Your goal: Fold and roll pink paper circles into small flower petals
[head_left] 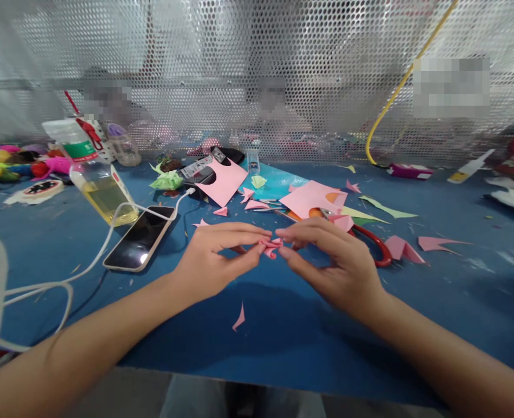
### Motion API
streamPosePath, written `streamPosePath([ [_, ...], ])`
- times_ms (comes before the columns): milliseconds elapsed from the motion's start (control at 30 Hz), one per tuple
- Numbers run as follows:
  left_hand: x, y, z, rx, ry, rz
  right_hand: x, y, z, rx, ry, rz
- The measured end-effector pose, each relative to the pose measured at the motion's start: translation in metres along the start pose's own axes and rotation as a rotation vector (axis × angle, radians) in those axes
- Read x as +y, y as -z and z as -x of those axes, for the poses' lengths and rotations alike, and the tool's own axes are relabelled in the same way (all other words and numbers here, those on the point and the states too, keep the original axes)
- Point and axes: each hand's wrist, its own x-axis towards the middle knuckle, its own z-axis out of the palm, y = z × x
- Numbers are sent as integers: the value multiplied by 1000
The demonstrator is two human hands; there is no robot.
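A small piece of curled pink paper (272, 248) is held up over the blue table. My left hand (220, 255) is closed on its left end, pinching it between thumb and fingers. At the right end, the fingertips and thumb of my right hand (337, 264) close about the paper's edge. Behind my right hand, red-handled scissors (381, 247) are partly hidden among paper scraps. A cut pink sheet (300, 200) lies beyond the hands, and another pink sheet (224, 181) sits farther left. One thin pink scrap (239, 318) lies in front of me.
On the left, a phone (139, 238) lies beside a white cable (104, 247) and a tilted bottle of yellowish liquid (104, 188). A perforated metal screen (222, 58) borders the back. Farther right are a purple box (410, 171) and a glue bottle (470, 167).
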Motion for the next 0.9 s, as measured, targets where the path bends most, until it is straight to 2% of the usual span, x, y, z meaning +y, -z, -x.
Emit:
streamPosePath([
  [267,0,3,-3,-99,155,41,2,1,-2,-25,90,65],
  [400,2,5,-6,-205,259,135,5,3,1,-123,144,72],
  [733,5,7,-7,-411,359,254,0,6,2,-317,242,16],
  [800,3,5,-5,-401,382,274,0,6,2,-315,235,15],
  [900,2,2,-3,-274,392,308,-1,4,1,-249,148,20],
])
